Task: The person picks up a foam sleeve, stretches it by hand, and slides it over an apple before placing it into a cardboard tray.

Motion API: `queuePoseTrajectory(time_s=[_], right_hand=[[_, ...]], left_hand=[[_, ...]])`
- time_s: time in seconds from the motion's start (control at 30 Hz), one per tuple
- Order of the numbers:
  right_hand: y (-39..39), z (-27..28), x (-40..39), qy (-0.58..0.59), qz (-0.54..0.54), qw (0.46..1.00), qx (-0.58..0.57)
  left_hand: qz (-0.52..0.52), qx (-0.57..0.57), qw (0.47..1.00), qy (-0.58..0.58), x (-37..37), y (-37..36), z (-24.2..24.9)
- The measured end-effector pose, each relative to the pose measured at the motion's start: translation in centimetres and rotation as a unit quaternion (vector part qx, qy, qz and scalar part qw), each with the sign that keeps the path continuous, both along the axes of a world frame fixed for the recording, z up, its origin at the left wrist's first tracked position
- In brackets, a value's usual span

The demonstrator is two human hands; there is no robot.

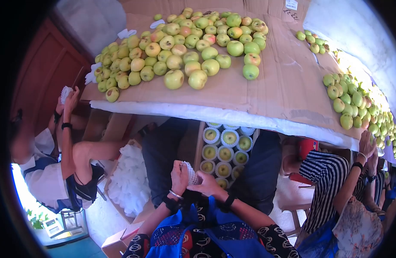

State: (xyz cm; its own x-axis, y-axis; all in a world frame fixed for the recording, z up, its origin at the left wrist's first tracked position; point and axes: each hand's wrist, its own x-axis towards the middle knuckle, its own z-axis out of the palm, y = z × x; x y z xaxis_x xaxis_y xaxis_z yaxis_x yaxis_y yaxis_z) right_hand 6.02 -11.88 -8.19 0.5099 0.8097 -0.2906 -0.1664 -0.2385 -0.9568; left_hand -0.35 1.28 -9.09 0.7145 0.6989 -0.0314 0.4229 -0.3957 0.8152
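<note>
A white foam net sleeve (191, 173) is held between my two hands above my lap. My left hand (179, 177) grips it from the left side, fingers closed on it. On its right side, the fingers of my right hand (205, 184) press against the sleeve. Whether an apple is inside it cannot be made out. Just beyond my hands, between my knees, stands a box of apples (224, 154), each sitting in a white foam net. To the left lies a box heaped with white foam nets (130, 182).
Loose green and yellow apples (174, 62) cover much of the cardboard-topped table (284, 81), whose edge runs above my knees. More apples (352, 101) lie at its right. A person sits at the left holding a foam net (66, 92); another sits at the right, hands near the apples.
</note>
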Motion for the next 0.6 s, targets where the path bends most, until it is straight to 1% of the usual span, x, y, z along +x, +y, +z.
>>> queuePoseTrajectory(time_s=[0.07, 0.13, 0.17, 0.2, 0.23, 0.27, 0.3, 0.37, 0.4, 0.47, 0.5, 0.57, 0.6], right_hand=[[-0.1, -0.5, 0.1, -0.001, -0.021, 1.000, -0.006], [-0.4, -0.2, 1.1, -0.027, -0.065, 0.997, -0.037], [-0.5, -0.3, 1.5, -0.025, -0.065, 0.997, -0.037], [-0.6, -0.6, 1.9, -0.073, -0.124, 0.990, -0.015], [-0.7, -1.0, 2.2, -0.119, -0.183, 0.976, 0.007], [-0.8, -1.4, 2.5, -0.191, -0.198, 0.961, -0.010], [-0.8, -1.2, 2.7, -0.188, -0.200, 0.961, -0.012], [-0.4, -0.4, 3.2, -0.256, -0.209, 0.942, -0.048], [-0.2, -0.5, 3.4, -0.256, -0.209, 0.943, -0.046], [0.1, -1.0, 3.7, -0.331, -0.194, 0.922, -0.056], [0.1, -0.6, 3.9, -0.330, -0.193, 0.922, -0.057], [-0.1, 0.3, 4.3, -0.331, -0.155, 0.929, -0.062], [0.0, 0.5, 4.1, -0.331, -0.156, 0.929, -0.062]], left_hand=[[0.019, -0.050, 0.999, -0.006, 0.1, 0.2, -0.9], [0.017, -0.062, 0.998, -0.022, 0.2, 0.3, -0.7], [0.016, -0.075, 0.996, -0.038, 0.1, 0.2, -0.6], [0.015, -0.075, 0.996, -0.036, 0.1, 0.2, -0.2], [-0.023, -0.005, 0.999, -0.022, 0.2, 0.2, 0.3], [-0.063, 0.064, 0.996, -0.006, 0.0, 0.0, 0.7], [-0.065, 0.062, 0.996, -0.003, -0.3, -0.2, 1.2], [-0.112, 0.111, 0.987, 0.028, -0.4, -0.4, 2.4], [-0.111, 0.113, 0.987, 0.028, -0.4, -0.6, 3.4], [-0.114, 0.118, 0.982, 0.098, -0.6, -1.0, 4.8], [-0.114, 0.117, 0.982, 0.099, -0.7, -1.0, 4.7], [-0.139, 0.195, 0.965, 0.107, -0.9, -0.4, 4.3], [-0.139, 0.195, 0.965, 0.107, -0.9, -0.3, 3.6]])
